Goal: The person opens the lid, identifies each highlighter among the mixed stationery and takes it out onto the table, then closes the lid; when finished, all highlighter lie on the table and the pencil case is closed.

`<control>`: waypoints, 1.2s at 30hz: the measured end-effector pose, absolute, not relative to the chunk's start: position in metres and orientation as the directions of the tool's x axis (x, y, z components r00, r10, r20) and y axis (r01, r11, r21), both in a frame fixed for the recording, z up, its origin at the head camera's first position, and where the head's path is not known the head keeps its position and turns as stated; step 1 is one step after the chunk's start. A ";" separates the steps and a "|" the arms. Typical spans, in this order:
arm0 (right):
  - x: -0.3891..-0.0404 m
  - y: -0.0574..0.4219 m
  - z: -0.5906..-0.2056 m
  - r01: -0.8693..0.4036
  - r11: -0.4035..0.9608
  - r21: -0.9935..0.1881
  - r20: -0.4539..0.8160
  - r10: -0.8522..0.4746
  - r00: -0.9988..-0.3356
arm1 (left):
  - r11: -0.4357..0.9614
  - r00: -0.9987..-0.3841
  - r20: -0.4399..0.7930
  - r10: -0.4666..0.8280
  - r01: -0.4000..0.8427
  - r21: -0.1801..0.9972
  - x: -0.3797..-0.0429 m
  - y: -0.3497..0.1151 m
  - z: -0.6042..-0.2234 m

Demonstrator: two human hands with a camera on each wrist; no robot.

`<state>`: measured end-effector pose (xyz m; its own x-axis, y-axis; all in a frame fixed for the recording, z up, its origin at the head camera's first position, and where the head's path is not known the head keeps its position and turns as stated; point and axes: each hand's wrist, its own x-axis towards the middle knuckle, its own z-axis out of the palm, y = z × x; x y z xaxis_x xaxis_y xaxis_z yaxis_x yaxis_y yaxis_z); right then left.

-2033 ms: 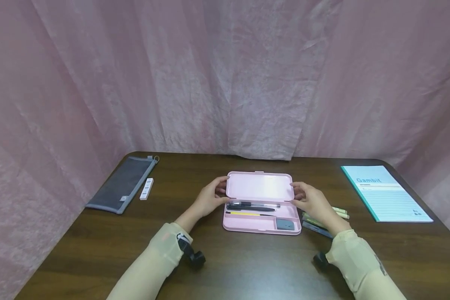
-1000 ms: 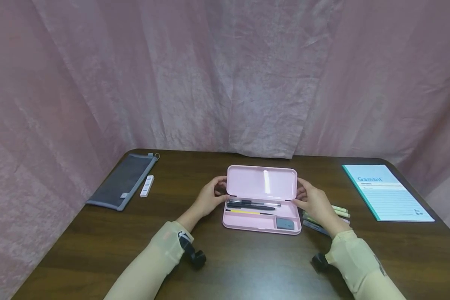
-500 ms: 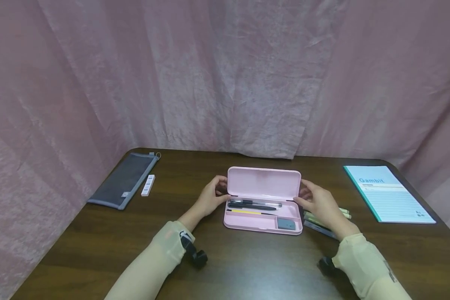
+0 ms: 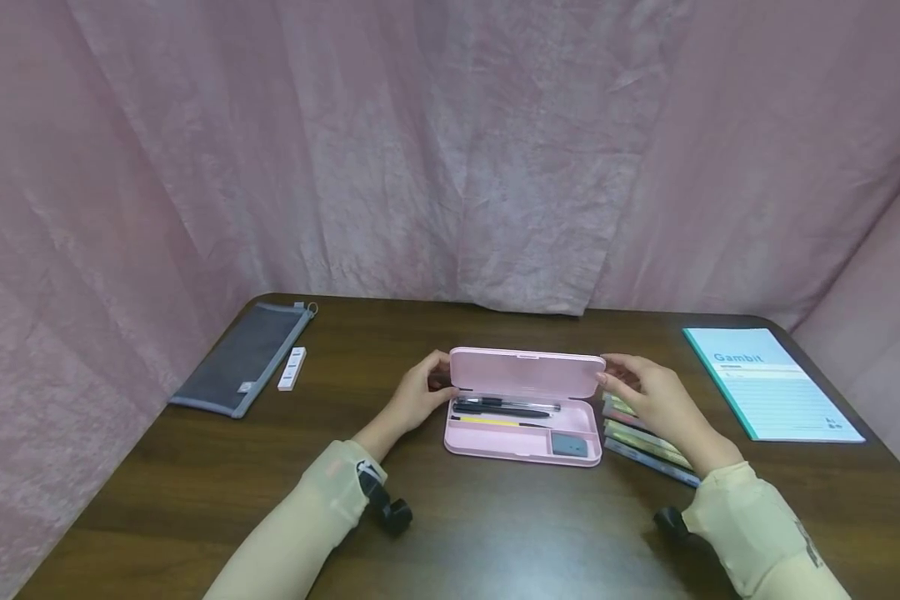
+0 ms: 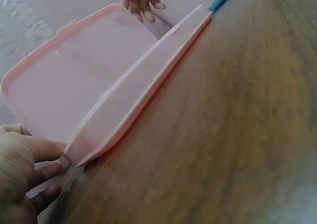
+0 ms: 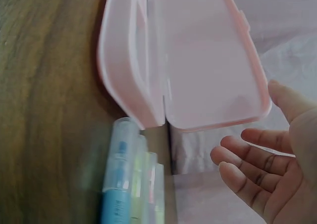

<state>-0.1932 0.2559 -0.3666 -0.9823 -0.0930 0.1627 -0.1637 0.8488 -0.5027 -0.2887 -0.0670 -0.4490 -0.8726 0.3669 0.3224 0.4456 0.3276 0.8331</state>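
Observation:
A pink pencil case lies on the table with its lid raised and leaning forward. Inside are a clear-barrelled pen, a black pen and a slim yellow-and-black pencil-like stick. A small grey-blue block sits in the front right compartment. My left hand holds the case's left end by the hinge, one fingertip at the corner. At the lid's upper right corner, my right thumb touches the edge, while the other fingers of my right hand are loosely extended behind it.
Several highlighters lie right of the case, partly under my right hand. A notebook is at the far right. On the left are a dark mesh zip pouch and a small white box. Pink curtain hangs behind the table.
The lid has swung up from lying back and now tips forward. My right hand moved from the hinge to the lid's upper right corner, uncovering more highlighters. The left hand stayed put.

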 end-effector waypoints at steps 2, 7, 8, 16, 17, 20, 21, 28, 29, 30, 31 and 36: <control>-0.192 0.256 -0.363 -0.166 0.848 -0.504 0.162 -0.096 -0.982 | 0.321 -0.869 0.328 0.370 0.451 0.833 -0.288 -0.067 -0.449; -0.192 0.256 -0.358 -0.181 0.841 -0.510 0.161 -0.113 -0.980 | 0.345 -0.870 0.319 0.377 0.452 0.823 -0.287 -0.067 -0.446; -0.193 0.256 -0.358 -0.187 0.840 -0.509 0.163 -0.119 -0.979 | 0.351 -0.868 0.321 0.379 0.455 0.818 -0.286 -0.067 -0.446; -0.195 0.254 -0.358 -0.194 0.849 -0.492 0.147 -0.138 -0.979 | 0.367 -0.858 0.334 0.390 0.478 0.798 -0.286 -0.068 -0.446; -0.194 0.254 -0.357 -0.191 0.849 -0.492 0.143 -0.138 -0.980 | 0.373 -0.857 0.336 0.390 0.481 0.793 -0.286 -0.068 -0.446; -0.193 0.253 -0.356 -0.186 0.850 -0.492 0.134 -0.137 -0.981 | 0.392 -0.858 0.339 0.386 0.486 0.782 -0.286 -0.068 -0.446; -0.193 0.253 -0.356 -0.183 0.851 -0.491 0.133 -0.135 -0.982 | 0.398 -0.857 0.341 0.385 0.488 0.777 -0.286 -0.068 -0.445; -0.189 0.252 -0.358 -0.195 0.844 -0.499 0.145 -0.140 -0.979 | 0.422 -0.842 0.366 0.397 0.522 0.741 -0.286 -0.067 -0.444; -0.188 0.251 -0.358 -0.193 0.841 -0.506 0.140 -0.140 -0.980 | 0.423 -0.838 0.370 0.401 0.527 0.737 -0.286 -0.067 -0.444; -0.187 0.251 -0.358 -0.188 0.837 -0.514 0.131 -0.140 -0.981 | 0.423 -0.834 0.373 0.406 0.533 0.733 -0.286 -0.067 -0.444; -0.187 0.251 -0.359 -0.183 0.834 -0.521 0.122 -0.139 -0.983 | 0.420 -0.830 0.375 0.411 0.538 0.731 -0.286 -0.067 -0.443; -0.183 0.252 -0.361 -0.161 0.823 -0.545 0.082 -0.139 -0.987 | 0.406 -0.809 0.371 0.456 0.560 0.722 -0.283 -0.070 -0.442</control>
<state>-0.1826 0.2516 -0.3606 -0.9869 -0.1391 0.0821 -0.1613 0.8227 -0.5451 -0.2834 -0.0703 -0.4417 -0.8089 0.4563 0.3707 0.5599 0.4058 0.7223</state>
